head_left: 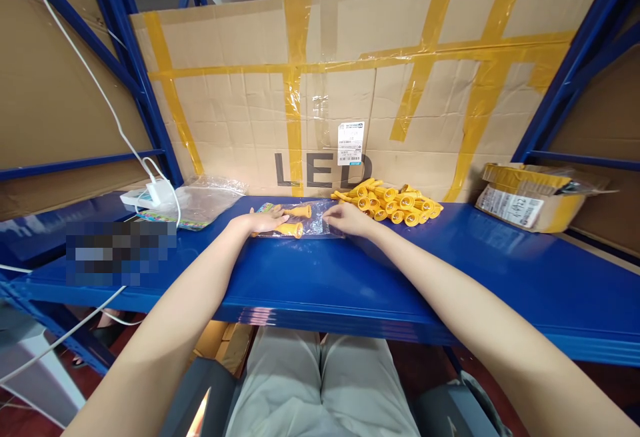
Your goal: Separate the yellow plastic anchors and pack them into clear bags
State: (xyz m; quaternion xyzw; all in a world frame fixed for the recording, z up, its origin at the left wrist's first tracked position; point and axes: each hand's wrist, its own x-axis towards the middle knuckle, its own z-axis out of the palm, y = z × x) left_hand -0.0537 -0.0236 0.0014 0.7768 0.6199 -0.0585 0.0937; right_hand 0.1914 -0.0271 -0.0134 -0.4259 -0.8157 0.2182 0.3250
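On the blue shelf lies a clear plastic bag with two yellow flared-end pieces in or on it; which of these I cannot tell. My left hand rests with its fingers stretched out over the bag's left part and the narrow ends of the pieces. At the bag's right end, my right hand has its fingers pinched together on the plastic edge. Close beyond that hand sits a pile of similar yellow flared-end pieces, their round openings facing me.
More clear plastic bags lie to the left, beside a white power strip with a cable. An open cardboard box stands at the right. A tall taped cardboard sheet closes off the back. Blue rack posts rise on both sides.
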